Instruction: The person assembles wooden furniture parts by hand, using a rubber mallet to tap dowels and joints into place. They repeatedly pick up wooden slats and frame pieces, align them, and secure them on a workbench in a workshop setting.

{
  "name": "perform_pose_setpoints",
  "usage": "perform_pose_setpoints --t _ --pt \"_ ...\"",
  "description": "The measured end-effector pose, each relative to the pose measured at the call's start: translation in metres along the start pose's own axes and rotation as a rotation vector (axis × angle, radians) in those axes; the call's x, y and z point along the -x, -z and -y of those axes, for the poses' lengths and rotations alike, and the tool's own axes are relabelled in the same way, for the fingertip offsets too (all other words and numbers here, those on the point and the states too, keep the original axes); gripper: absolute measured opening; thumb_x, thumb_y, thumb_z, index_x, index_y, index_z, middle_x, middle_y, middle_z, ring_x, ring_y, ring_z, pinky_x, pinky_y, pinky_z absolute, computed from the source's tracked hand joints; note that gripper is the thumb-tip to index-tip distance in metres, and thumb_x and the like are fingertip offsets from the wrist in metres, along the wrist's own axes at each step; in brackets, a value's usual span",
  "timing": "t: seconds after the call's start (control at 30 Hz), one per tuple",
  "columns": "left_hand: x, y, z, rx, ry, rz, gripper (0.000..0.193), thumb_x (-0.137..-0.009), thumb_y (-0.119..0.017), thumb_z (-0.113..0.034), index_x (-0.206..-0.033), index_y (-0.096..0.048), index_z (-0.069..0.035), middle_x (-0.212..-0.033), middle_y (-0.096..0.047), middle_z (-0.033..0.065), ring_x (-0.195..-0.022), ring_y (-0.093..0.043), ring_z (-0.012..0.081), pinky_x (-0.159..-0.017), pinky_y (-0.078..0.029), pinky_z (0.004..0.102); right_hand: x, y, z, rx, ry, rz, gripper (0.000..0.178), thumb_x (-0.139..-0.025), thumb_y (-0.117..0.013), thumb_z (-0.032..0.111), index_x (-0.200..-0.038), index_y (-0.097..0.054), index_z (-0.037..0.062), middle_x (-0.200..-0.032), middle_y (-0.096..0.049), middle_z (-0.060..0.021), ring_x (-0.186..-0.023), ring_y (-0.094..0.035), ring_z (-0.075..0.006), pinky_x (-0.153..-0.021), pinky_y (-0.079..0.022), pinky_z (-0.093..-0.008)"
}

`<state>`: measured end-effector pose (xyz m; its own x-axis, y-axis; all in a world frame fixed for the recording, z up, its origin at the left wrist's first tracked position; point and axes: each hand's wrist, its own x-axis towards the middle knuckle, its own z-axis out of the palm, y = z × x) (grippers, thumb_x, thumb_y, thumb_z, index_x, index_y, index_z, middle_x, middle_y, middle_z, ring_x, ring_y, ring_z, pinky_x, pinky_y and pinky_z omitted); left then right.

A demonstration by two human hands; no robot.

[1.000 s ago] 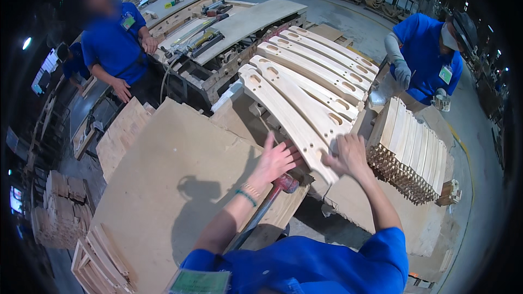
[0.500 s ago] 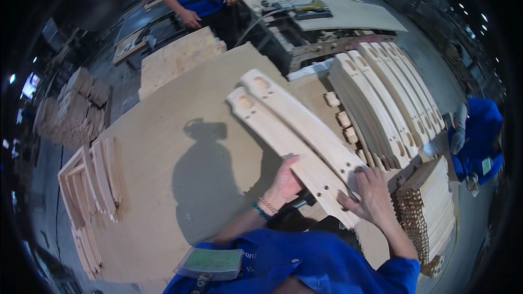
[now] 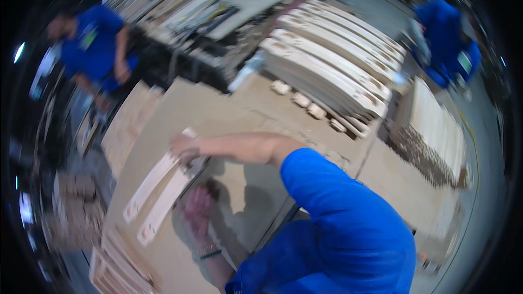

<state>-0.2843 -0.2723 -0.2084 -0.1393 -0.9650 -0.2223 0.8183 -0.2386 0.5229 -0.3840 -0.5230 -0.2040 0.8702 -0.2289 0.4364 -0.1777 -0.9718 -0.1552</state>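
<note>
Two pale, curved wooden slats with holes near their ends lie side by side over the board-topped table at the left. My right hand (image 3: 186,148) reaches across and is closed on their far ends. The outer slat (image 3: 148,184) and the inner slat (image 3: 170,200) slant down toward the lower left. My left hand (image 3: 197,209), with a bracelet at the wrist, is beside the inner slat, fingers apart and holding nothing. Motion blurs both hands, and the slat ends under my right hand are partly hidden.
Stacked slats (image 3: 327,71) stand at the far side, with small wooden blocks (image 3: 299,99) before them. Another slat stack (image 3: 430,130) is at the right. Wooden frame pieces (image 3: 122,267) lie lower left. Co-workers in blue are at the far left (image 3: 95,46) and far right (image 3: 444,43).
My view has turned right. Both slats have moved from in front of me to the table's left side, carried by my right hand. My left hand has let go.
</note>
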Motion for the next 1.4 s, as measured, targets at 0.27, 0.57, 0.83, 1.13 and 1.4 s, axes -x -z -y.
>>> perform_pose_setpoints --t 0.27,0.57,0.83,1.13,1.4 --pt "0.062 0.047 -0.03 -0.272 -0.117 -0.306 0.059 -0.096 -0.039 -0.048 -0.14 -0.034 -0.009 -0.135 -0.046 0.0063 -0.119 -0.048 0.0192 -0.097 -0.043 0.0343 0.108 0.158 -0.024 0.152 -0.724 0.088 0.029 -0.073 -0.062 0.022 -0.094 -0.064 0.0023 -0.091 -0.062 -0.0181 -0.09 -0.06 -0.033 -0.072 -0.049 -0.0436" --pt "0.009 -0.01 0.016 -0.326 0.007 -0.241 0.056 -0.096 -0.042 -0.042 -0.141 -0.034 -0.01 -0.127 -0.051 0.0049 -0.113 -0.051 0.018 -0.094 -0.044 0.0339 0.463 0.351 -0.084 0.603 -1.694 0.244 0.042 -0.076 -0.062 0.031 -0.109 -0.064 0.0037 -0.118 -0.06 -0.0164 -0.114 -0.053 -0.0339 -0.092 -0.043 -0.051" --pt "-0.089 -0.097 0.075 -0.383 0.179 0.257 0.062 -0.094 -0.045 -0.042 -0.142 -0.031 -0.006 -0.141 -0.039 0.0113 -0.128 -0.04 0.0261 -0.106 -0.034 0.04 0.451 0.339 -0.043 0.62 -1.429 0.288 0.06 -0.07 -0.062 0.059 -0.084 -0.063 0.0009 -0.08 -0.065 -0.0208 -0.077 -0.063 -0.0352 -0.074 -0.047 -0.0478" --pt "-0.173 -0.222 0.23 0.004 0.716 0.442 0.085 -0.084 -0.051 -0.064 -0.137 -0.034 0.0 -0.139 -0.04 0.0182 -0.126 -0.043 0.0289 -0.109 -0.03 0.0413 0.39 0.28 0.184 0.638 -1.31 -0.075 0.048 -0.063 -0.074 0.039 -0.078 -0.054 -0.0026 -0.075 -0.054 -0.0186 -0.073 -0.051 -0.0343 -0.072 -0.038 -0.0436" --pt "-0.148 -0.218 0.27 0.245 0.726 0.358 0.077 -0.07 -0.075 -0.053 -0.125 -0.049 -0.006 -0.121 -0.058 0.0102 -0.108 -0.057 0.0213 -0.097 -0.045 0.0391 0.366 0.292 0.285 0.517 -1.423 0.092 0.045 -0.065 -0.073 0.031 -0.091 -0.052 -0.0002 -0.085 -0.05 -0.0166 -0.086 -0.045 -0.0345 -0.079 -0.036 -0.0445"
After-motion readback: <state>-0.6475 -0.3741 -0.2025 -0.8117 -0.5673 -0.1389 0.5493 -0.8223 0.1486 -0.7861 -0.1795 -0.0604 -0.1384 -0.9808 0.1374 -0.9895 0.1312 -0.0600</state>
